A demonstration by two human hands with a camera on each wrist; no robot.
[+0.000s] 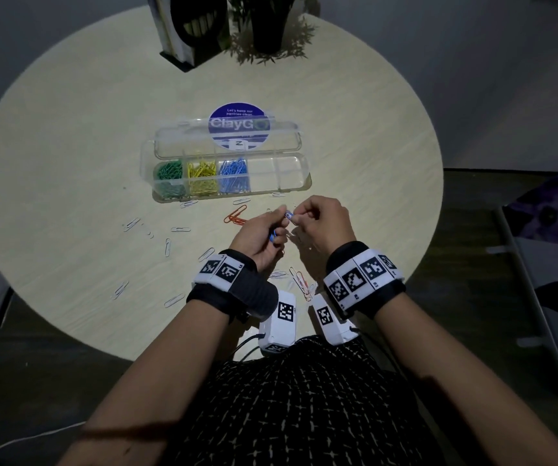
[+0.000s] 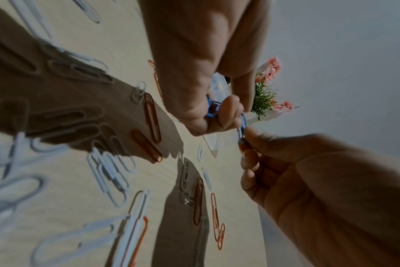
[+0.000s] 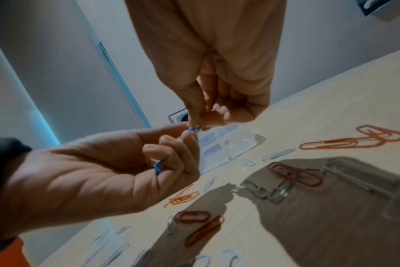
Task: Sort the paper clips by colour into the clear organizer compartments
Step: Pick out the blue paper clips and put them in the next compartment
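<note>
The clear organizer [image 1: 292, 190] lies open mid-table, with green [image 1: 168, 171], yellow [image 1: 202, 173] and blue clips [image 1: 235, 171] in its three left compartments and two bare ones on the right. In front of it my hands meet above the table. My left hand [image 1: 281, 212] and right hand [image 1: 300, 211] both pinch one blue paper clip [image 1: 289, 215], seen between the fingertips in the wrist views [image 2: 242, 126] [image 3: 193, 128]. More blue clips [image 1: 272, 237] [image 3: 158, 167] sit curled in my left fingers. Orange clips [image 1: 235, 215] and white clips [image 1: 180, 229] lie loose around.
The organizer's lid [image 1: 227, 136] lies flat behind it over a round blue sticker [image 1: 237, 112]. A black file holder [image 1: 190, 28] and a potted plant [image 1: 267, 25] stand at the table's far edge. The round table's near rim [image 1: 136, 351] is close to my body.
</note>
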